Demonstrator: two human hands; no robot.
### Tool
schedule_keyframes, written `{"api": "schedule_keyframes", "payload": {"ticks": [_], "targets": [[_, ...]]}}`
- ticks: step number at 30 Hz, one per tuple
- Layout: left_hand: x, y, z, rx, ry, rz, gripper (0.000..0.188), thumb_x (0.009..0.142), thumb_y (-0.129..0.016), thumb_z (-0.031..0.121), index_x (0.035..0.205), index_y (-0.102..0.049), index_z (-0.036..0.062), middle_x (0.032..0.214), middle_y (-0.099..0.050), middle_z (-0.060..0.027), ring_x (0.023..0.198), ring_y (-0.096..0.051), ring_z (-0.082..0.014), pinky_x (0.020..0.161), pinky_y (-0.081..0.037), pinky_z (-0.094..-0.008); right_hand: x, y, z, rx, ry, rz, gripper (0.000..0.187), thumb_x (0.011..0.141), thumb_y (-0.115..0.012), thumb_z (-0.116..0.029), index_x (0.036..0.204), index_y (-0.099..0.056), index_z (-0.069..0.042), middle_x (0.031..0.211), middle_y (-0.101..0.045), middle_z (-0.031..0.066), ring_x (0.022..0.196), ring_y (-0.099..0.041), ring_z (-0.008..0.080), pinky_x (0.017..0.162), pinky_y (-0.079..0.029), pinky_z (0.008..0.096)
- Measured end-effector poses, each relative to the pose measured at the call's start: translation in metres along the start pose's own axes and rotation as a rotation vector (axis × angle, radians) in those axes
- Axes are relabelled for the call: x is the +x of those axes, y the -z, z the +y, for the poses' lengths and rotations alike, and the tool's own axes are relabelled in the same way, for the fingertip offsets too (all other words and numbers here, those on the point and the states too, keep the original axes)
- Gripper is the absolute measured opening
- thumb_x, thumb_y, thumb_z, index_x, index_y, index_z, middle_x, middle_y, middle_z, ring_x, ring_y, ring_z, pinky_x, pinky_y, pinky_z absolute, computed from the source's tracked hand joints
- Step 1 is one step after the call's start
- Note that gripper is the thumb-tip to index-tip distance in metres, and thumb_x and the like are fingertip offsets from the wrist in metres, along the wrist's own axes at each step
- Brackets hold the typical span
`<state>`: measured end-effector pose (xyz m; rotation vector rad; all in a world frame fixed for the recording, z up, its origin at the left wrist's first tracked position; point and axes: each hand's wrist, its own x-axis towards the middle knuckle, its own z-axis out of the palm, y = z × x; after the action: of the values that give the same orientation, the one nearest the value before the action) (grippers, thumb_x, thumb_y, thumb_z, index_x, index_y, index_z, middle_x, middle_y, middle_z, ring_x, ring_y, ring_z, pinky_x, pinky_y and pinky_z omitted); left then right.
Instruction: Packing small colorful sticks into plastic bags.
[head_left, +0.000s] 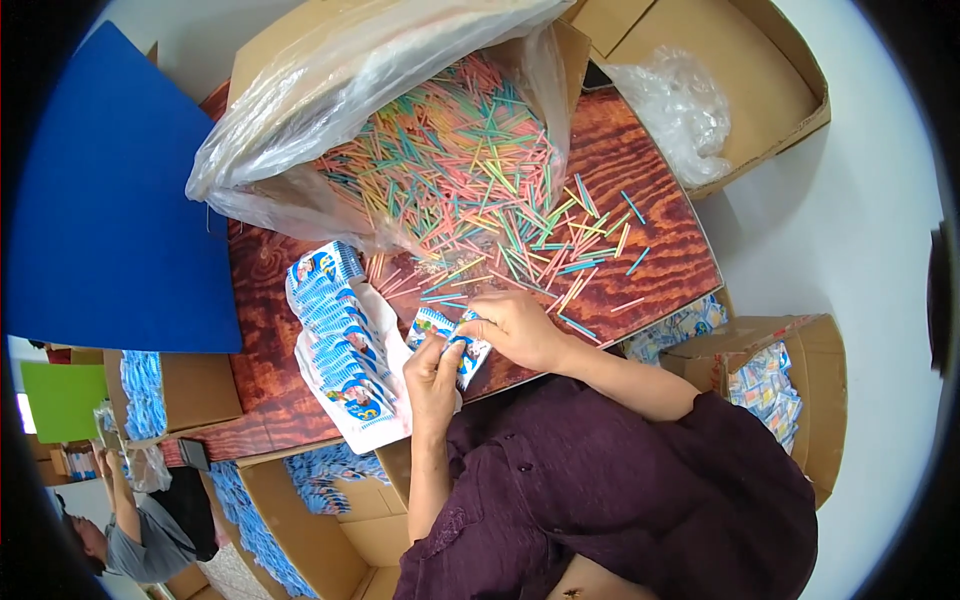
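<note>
My left hand is closed, its thumb and fingers pinching a small blue-and-white printed packet at the near edge of the table. From the right, my right hand closes on the upper part of the same packet. Another packet of the same kind shows just behind my left fingertips. Beside my left hand, a row of overlapping blue-and-white packets lies on a white sheet. Whether the held packet is open or sealed cannot be made out.
Thin coloured sticks spill from a plastic-lined box across the wood-patterned table. Cartons with packets stand at the right and below left. A blue panel rises at left; another person works beyond.
</note>
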<state>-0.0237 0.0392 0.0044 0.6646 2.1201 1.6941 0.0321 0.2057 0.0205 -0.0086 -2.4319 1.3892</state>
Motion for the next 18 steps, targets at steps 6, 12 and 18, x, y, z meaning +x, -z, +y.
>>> {"api": "schedule_keyframes", "payload": {"ticks": [6, 12, 18], "targets": [[-0.001, -0.001, 0.016, -0.287, 0.204, -0.003, 0.013, 0.09, -0.062, 0.006, 0.08, -0.06, -0.0025, 0.071, -0.054, -0.0002, 0.065, -0.045, -0.0058, 0.059, -0.037, -0.0224, 0.001, 0.005, -0.002, -0.062, -0.009, 0.013, 0.027, 0.089, -0.062, -0.021, 0.076, -0.058, 0.001, 0.069, -0.053, 0.014, 0.068, -0.055, 0.0297, 0.062, -0.041, 0.0396], [-0.006, 0.011, 0.0, -0.07, 0.105, 0.112, 0.01, 0.091, -0.061, 0.006, 0.088, -0.063, -0.0024, 0.077, -0.06, -0.0004, 0.069, -0.048, -0.0057, 0.062, -0.04, -0.0226, 0.048, 0.026, 0.046, 0.261, -0.066, -0.024, 0.023, 0.091, -0.06, -0.024, 0.095, -0.064, -0.002, 0.087, -0.063, 0.0137, 0.08, -0.06, 0.0285, 0.076, -0.047, 0.0374], [-0.01, 0.01, -0.003, 0.075, -0.127, 0.172, 0.009, 0.088, -0.061, 0.002, 0.088, -0.059, -0.0069, 0.083, -0.054, -0.0066, 0.076, -0.05, -0.0123, 0.068, -0.04, -0.0246, 0.122, 0.048, 0.096, -0.753, 0.096, 0.366, 0.036, 0.076, -0.069, -0.013, 0.109, -0.061, 0.0, 0.121, -0.054, 0.0142, 0.119, -0.044, 0.034, 0.096, -0.034, 0.0451]]}}
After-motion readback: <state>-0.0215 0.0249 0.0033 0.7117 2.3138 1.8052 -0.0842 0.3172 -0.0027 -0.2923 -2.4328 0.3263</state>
